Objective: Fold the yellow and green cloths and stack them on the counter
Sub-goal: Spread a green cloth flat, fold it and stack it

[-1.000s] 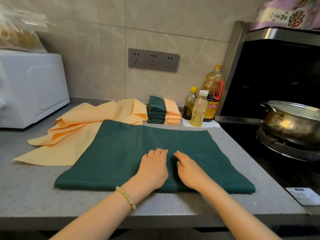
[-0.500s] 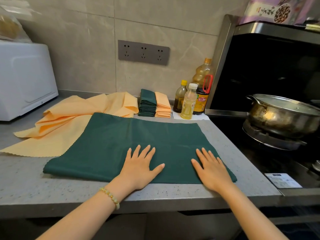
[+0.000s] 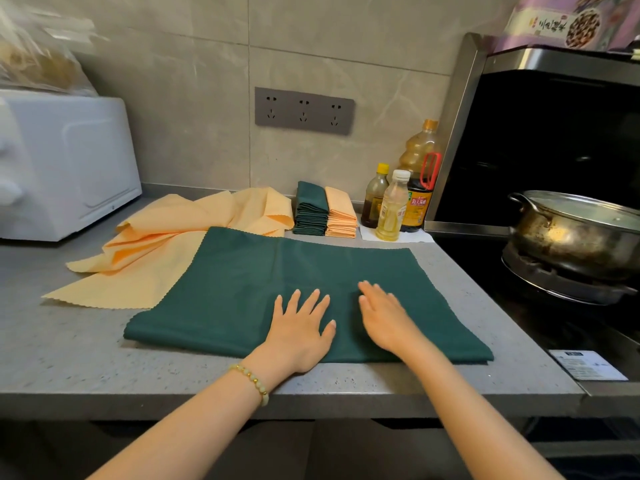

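Observation:
A dark green cloth (image 3: 242, 282), folded once, lies flat on the grey counter (image 3: 69, 348) with its fold along the near edge. My left hand (image 3: 301, 327) presses flat on its near middle, fingers spread. My right hand (image 3: 384, 317) lies flat on the cloth just to the right, fingers straight and together. A crumpled yellow cloth (image 3: 166, 251) lies behind and to the left, partly under the green one. By the wall stand a stack of folded green cloths (image 3: 310, 211) and a stack of folded yellow cloths (image 3: 341, 216), side by side.
A white appliance (image 3: 65, 161) stands at the left. Three bottles (image 3: 394, 209) stand by the wall right of the stacks. A stove with a metal pot (image 3: 575, 233) fills the right side. A paper label (image 3: 588, 365) lies near the counter's right front corner.
My right hand has slid left along the green cloth, back toward my left hand. The left hand stays flat near the middle. The cloth itself has not shifted.

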`<state>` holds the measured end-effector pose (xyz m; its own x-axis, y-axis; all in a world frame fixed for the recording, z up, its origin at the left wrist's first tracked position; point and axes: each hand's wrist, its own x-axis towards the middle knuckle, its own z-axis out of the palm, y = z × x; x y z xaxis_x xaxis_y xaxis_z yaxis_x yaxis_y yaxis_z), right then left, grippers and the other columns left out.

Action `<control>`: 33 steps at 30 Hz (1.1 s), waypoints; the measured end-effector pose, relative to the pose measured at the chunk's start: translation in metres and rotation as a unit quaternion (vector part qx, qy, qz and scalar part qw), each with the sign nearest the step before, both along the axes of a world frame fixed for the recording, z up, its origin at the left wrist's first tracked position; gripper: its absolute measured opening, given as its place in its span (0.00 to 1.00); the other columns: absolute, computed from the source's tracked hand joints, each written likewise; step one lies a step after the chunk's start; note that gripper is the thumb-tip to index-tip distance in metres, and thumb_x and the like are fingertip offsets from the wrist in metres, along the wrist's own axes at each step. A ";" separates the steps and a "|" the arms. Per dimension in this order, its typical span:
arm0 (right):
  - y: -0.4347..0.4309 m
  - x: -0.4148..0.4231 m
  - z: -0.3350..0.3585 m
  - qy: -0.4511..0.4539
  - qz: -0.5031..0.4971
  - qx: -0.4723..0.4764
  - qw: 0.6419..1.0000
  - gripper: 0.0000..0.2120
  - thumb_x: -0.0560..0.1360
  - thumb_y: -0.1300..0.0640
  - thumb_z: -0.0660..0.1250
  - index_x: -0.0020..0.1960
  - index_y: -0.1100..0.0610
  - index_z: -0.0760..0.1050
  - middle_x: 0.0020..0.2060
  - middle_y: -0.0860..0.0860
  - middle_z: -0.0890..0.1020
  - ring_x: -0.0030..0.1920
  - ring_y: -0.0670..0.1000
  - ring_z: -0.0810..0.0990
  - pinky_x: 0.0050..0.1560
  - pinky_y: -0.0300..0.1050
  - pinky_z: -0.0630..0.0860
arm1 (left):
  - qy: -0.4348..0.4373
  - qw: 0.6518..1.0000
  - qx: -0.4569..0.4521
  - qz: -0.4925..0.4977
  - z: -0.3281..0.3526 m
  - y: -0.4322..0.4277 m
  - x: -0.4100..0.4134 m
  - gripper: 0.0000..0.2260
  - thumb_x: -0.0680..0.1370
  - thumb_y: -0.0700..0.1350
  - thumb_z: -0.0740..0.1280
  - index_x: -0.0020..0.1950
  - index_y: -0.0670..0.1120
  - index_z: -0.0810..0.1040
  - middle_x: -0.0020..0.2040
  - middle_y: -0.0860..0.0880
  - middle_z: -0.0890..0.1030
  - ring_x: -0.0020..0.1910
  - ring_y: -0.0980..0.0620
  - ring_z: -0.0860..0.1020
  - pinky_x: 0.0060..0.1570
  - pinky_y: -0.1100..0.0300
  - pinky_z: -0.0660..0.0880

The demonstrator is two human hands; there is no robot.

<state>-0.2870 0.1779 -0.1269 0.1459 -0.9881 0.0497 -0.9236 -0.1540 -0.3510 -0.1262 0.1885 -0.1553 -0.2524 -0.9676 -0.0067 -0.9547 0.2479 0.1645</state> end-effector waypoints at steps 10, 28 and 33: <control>-0.008 0.022 -0.023 0.072 0.003 0.004 0.997 0.24 0.83 0.48 0.42 0.78 0.49 0.47 0.77 0.46 0.48 0.77 0.48 0.44 0.75 0.50 0.42 | 0.018 1.000 -0.012 -0.012 0.001 0.000 0.010 0.26 0.82 0.58 0.45 0.79 0.52 0.46 0.79 0.53 0.46 0.77 0.47 0.42 0.74 0.43 0.39; -0.006 0.027 -0.023 0.089 0.001 0.010 0.996 0.24 0.83 0.47 0.41 0.78 0.49 0.47 0.77 0.46 0.48 0.77 0.48 0.45 0.75 0.50 0.43 | -0.010 0.986 0.061 0.155 0.009 -0.010 0.140 0.29 0.77 0.68 0.43 0.77 0.61 0.45 0.79 0.57 0.44 0.77 0.44 0.42 0.72 0.38 0.41; -0.005 0.027 -0.023 0.077 0.002 0.008 0.997 0.24 0.83 0.48 0.41 0.78 0.48 0.47 0.77 0.46 0.48 0.77 0.48 0.44 0.75 0.50 0.42 | -0.092 0.975 0.091 0.178 0.049 -0.049 0.119 0.34 0.77 0.69 0.40 0.79 0.54 0.43 0.79 0.49 0.44 0.77 0.40 0.43 0.72 0.40 0.42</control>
